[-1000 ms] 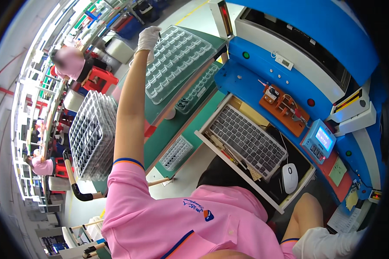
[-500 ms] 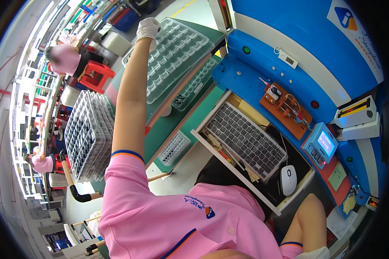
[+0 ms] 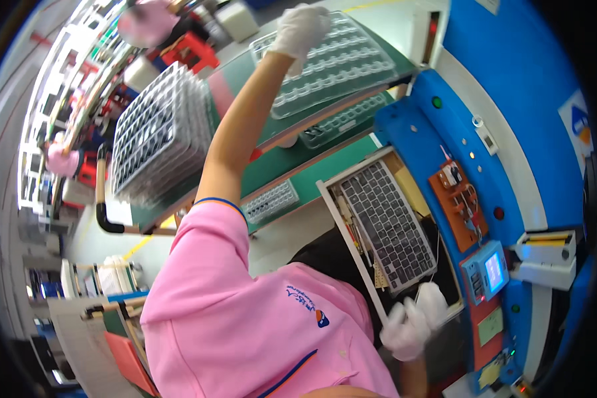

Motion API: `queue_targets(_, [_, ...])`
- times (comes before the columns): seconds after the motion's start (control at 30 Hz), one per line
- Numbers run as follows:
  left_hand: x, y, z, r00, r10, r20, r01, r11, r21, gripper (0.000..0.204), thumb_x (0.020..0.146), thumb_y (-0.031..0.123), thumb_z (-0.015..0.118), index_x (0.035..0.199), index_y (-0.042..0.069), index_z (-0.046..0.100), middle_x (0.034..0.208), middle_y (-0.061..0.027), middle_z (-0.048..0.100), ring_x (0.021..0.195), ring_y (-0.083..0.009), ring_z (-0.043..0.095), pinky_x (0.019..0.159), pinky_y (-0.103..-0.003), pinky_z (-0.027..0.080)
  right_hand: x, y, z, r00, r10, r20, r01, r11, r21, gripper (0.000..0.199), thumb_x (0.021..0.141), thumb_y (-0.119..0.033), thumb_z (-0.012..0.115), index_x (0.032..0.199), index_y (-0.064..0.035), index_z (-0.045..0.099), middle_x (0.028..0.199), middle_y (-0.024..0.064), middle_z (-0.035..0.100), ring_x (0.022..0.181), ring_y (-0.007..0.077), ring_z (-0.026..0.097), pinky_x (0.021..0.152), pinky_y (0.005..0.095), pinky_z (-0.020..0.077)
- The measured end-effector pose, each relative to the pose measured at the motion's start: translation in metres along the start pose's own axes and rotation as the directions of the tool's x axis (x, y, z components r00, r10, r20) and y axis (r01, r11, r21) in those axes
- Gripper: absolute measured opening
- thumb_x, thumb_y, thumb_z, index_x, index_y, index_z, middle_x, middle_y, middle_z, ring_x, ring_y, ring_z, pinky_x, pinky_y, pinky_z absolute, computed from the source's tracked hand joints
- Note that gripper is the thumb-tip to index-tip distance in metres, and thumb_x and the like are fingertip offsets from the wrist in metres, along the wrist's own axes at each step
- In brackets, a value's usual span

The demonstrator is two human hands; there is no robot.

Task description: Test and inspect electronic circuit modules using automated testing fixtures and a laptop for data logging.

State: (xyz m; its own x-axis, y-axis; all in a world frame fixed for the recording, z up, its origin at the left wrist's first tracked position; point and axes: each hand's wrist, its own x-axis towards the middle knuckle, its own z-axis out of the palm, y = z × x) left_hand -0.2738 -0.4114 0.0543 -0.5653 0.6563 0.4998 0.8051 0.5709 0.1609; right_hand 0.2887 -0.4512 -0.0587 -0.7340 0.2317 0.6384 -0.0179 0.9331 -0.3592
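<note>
My left hand [image 3: 302, 30], in a white glove, is stretched out over a clear plastic tray [image 3: 351, 63] with rows of moulded pockets. Its fingers are curled closed, and whatever they hold is hidden. The tray lies on the green top shelf of a cart. My right hand [image 3: 404, 330], also gloved, is smeared by motion at the near edge of an open drawer [image 3: 380, 304]. It is right beside a white mouse [image 3: 433, 302], and I cannot tell whether they touch. A grey keyboard [image 3: 388, 225] with black keys fills most of the drawer.
A tall stack of clear trays with dark parts [image 3: 156, 136] stands at left. More trays [image 3: 341, 123] sit on the lower shelves. Right of the drawer, a blue machine carries an orange fixture [image 3: 461, 205] and a small display box [image 3: 485, 272]. A co-worker [image 3: 149, 23] sits at far left.
The view has turned, shifting the cart rightward in the picture. My right hand has come up from the lower edge to the drawer by the mouse. My left hand stays over the tray.
</note>
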Motion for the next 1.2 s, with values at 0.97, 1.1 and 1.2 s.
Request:
queue_targets(0.97, [-0.158, -0.31, -0.155, 0.652, -0.586, 0.481, 0.728, 0.66, -0.183, 0.027, 0.086, 0.012, 0.071, 0.113, 0.008, 0.068, 0.094, -0.0062, 0.07, 0.086, -0.0177, 0.067, 0.075, -0.033, 0.053, 0.067, 0.163, 0.056, 0.921, 0.276, -0.276, -0.356, 0.884, -0.303, 0.055, 0.09, -0.002, 0.065, 0.142, -0.0063, 0.047, 0.115, 0.0157, 0.062, 0.107, 0.0335, 0.063, 0.095, 0.0443, 0.0509])
queue_targets(1.1, [-0.177, -0.221, -0.196, 0.861, -0.473, 0.189, 0.503, 0.737, -0.451, 0.033, 0.096, 0.021, 0.065, 0.124, 0.004, 0.064, 0.114, -0.0074, 0.069, 0.102, -0.016, 0.066, 0.084, -0.029, 0.053, 0.054, 0.175, 0.025, 0.913, 0.382, -0.145, -0.405, 0.895, -0.189, 0.046, 0.091, -0.005, 0.065, 0.135, -0.0082, 0.054, 0.099, 0.0125, 0.066, 0.093, 0.0301, 0.065, 0.083, 0.0433, 0.053])
queue_targets(1.2, [-0.179, -0.115, -0.205, 0.927, -0.374, 0.031, 0.317, 0.737, -0.597, 0.039, 0.098, 0.022, 0.063, 0.131, 0.003, 0.061, 0.124, -0.0096, 0.066, 0.108, -0.0173, 0.065, 0.089, -0.028, 0.052, 0.065, 0.165, -0.008, 0.884, 0.423, -0.2, -0.455, 0.875, -0.162, 0.038, 0.092, -0.008, 0.064, 0.13, -0.0075, 0.058, 0.094, 0.0119, 0.067, 0.09, 0.0294, 0.065, 0.079, 0.0438, 0.0517])
